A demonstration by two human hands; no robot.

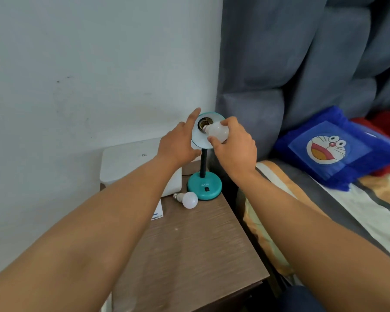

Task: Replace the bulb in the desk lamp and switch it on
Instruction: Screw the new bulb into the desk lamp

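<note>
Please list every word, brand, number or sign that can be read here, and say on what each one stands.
"ATN" (blurred, uncertain): raised letters on the lamp base, above its black switch.
Dark print on the card lying on the table: too blurred to read.
Small dark mark on the white box: too small to read.

Your teal lamp (204, 188), 2 white bulbs (217, 131) (189, 199), brown wood-grain table (200, 244), blue cartoon-cat pillow (333, 149), grey headboard (302, 64).
</note>
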